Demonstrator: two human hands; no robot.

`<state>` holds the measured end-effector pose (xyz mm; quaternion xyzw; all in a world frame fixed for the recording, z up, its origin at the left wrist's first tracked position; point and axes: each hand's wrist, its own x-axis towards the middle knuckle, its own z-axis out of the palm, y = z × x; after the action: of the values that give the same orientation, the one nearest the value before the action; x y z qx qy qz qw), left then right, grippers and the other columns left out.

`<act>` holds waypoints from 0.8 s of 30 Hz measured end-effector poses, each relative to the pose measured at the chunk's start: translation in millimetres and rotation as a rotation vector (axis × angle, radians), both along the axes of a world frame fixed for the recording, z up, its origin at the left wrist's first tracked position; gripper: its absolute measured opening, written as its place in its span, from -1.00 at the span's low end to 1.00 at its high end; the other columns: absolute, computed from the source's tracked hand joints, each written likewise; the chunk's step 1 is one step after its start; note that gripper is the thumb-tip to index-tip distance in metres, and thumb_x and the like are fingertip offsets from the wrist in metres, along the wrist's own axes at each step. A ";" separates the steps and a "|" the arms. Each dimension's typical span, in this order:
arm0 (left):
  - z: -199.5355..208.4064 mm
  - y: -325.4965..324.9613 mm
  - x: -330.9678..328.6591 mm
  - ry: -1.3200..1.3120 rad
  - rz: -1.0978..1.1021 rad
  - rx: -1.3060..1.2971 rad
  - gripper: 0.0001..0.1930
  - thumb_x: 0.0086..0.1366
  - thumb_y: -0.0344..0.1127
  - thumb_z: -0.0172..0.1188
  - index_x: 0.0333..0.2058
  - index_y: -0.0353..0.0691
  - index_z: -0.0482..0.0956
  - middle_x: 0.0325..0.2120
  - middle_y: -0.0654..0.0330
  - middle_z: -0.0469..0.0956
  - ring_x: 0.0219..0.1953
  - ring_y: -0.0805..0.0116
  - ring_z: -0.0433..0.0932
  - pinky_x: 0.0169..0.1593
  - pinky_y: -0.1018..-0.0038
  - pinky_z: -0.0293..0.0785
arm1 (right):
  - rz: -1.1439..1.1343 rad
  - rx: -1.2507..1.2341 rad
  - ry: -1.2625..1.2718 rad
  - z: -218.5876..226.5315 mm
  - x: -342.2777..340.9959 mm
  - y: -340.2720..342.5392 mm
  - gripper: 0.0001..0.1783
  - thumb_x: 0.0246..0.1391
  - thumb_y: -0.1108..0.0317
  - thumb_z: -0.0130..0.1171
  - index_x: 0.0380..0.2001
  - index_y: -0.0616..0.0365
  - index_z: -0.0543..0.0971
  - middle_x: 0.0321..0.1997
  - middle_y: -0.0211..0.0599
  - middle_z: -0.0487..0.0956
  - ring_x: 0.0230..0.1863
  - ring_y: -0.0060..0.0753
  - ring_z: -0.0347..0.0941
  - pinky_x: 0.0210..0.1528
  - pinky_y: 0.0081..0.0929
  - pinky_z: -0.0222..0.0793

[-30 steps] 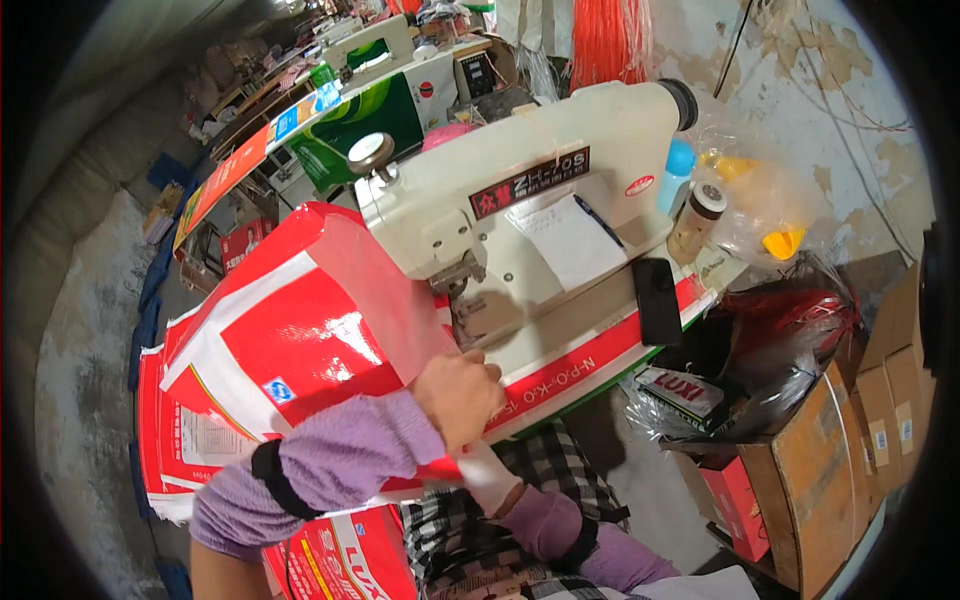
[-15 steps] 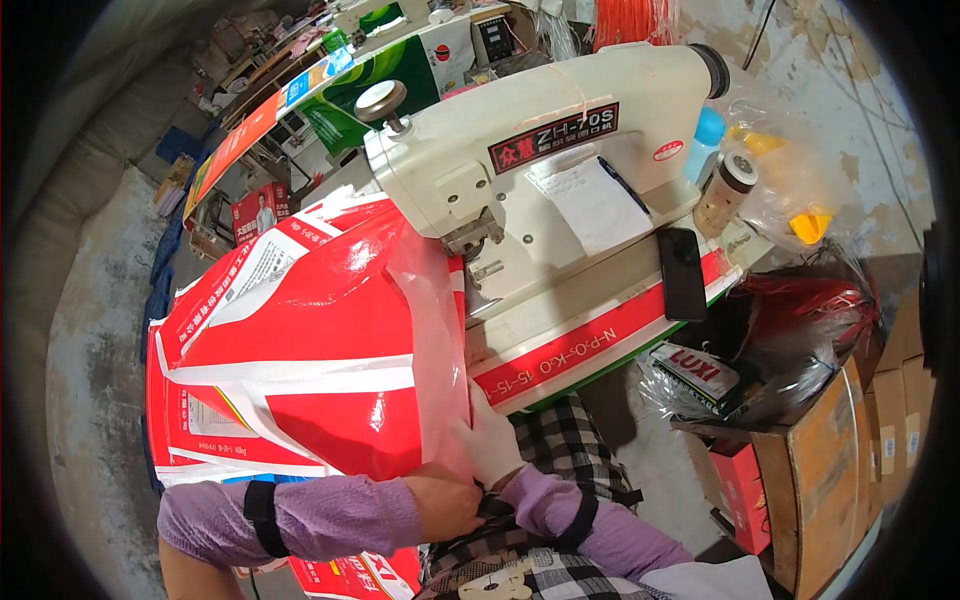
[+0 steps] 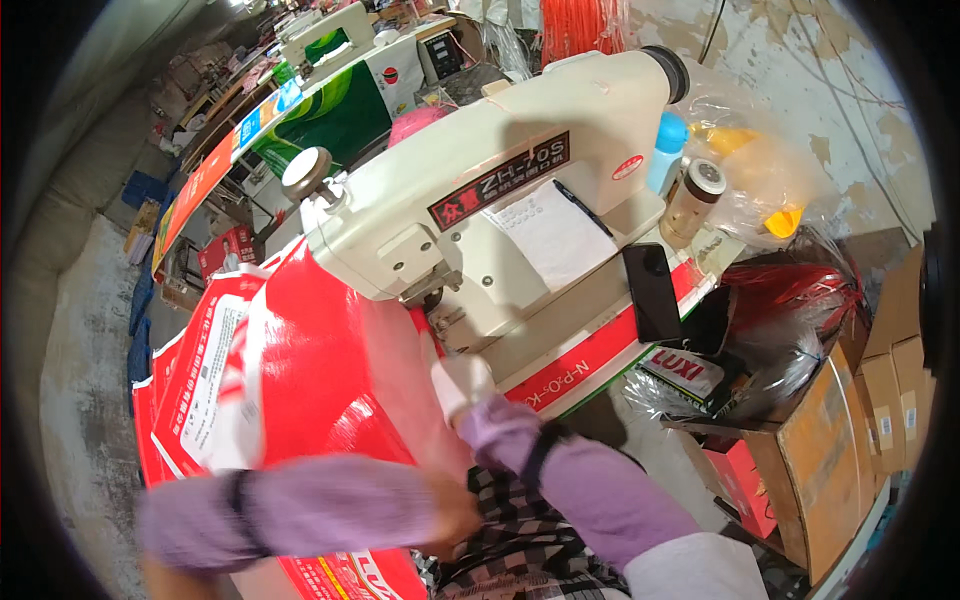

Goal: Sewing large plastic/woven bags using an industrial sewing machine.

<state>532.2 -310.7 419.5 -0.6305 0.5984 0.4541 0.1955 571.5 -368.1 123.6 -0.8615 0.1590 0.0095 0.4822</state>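
The left hand [image 3: 455, 512] blurs beside the near end of the sack [image 3: 310, 385]; whether it grips, I cannot tell. Beyond, the gloved right hand [image 3: 461, 386] touches the sack's pale edge [image 3: 400, 365], its grip unclear. The sack, glossy red with white bands, spreads left of the machine [image 3: 575, 95]; that edge points away, slanting left toward the machine, long axis unclear. Compared with half a second ago, the hands are farther apart, the right nearer the machine.
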 end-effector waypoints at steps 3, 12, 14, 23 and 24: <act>-59.0 10.9 -37.3 0.127 0.115 -0.131 -0.65 0.23 -0.02 0.11 -0.24 -0.18 0.62 -0.39 0.09 0.63 -0.30 0.13 0.62 -0.15 0.29 0.47 | 0.277 -0.476 0.098 56.8 38.1 36.7 -0.80 0.07 0.26 0.09 -0.44 0.05 0.67 -0.43 -0.14 0.64 -0.34 -0.11 0.60 -0.32 -0.18 0.50; -44.6 55.7 -11.3 -0.097 0.180 -0.334 -0.82 0.03 -0.19 0.21 -0.36 -0.03 0.60 -0.58 0.14 0.57 -0.45 0.08 0.62 -0.46 0.18 0.51 | 0.274 -0.240 0.102 60.8 1.0 4.6 -0.21 0.09 0.29 -0.11 0.38 0.07 -0.07 -0.31 0.15 0.61 -0.27 0.19 0.57 -0.20 -0.01 0.47; -115.0 48.0 -86.6 -0.130 0.198 -0.448 -0.91 0.09 -0.27 0.11 -0.47 -0.11 0.52 -0.58 0.15 0.53 -0.37 0.14 0.62 -0.31 0.18 0.52 | 0.322 -0.142 0.098 65.3 -19.3 5.3 -0.21 0.08 0.28 -0.10 0.38 0.02 -0.08 -0.29 0.23 0.58 -0.25 0.26 0.53 -0.18 0.01 0.45; -85.6 71.5 -38.5 -0.258 0.504 -0.328 -0.42 0.17 0.30 0.06 -0.58 -0.14 0.65 -0.71 0.09 0.53 -0.54 0.06 0.59 -0.45 0.18 0.50 | 0.374 0.547 -0.021 64.4 -114.3 -16.2 -0.56 0.14 0.32 0.00 0.10 0.15 0.35 -0.25 0.01 0.59 -0.23 -0.05 0.55 -0.20 -0.21 0.44; -90.4 78.0 -53.7 -0.229 0.557 -0.324 -0.41 0.18 0.30 0.05 -0.57 -0.16 0.65 -0.70 0.09 0.54 -0.54 0.06 0.60 -0.44 0.19 0.50 | 0.381 0.688 -0.016 63.6 -115.4 -20.1 -0.62 0.14 0.34 0.02 0.03 0.19 0.40 -0.29 -0.08 0.60 -0.28 -0.21 0.57 -0.24 -0.30 0.45</act>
<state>478.4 -232.7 329.1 -0.8395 0.4416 0.3155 0.0270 456.0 -388.2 187.2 -0.6635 -0.0200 0.1449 0.7337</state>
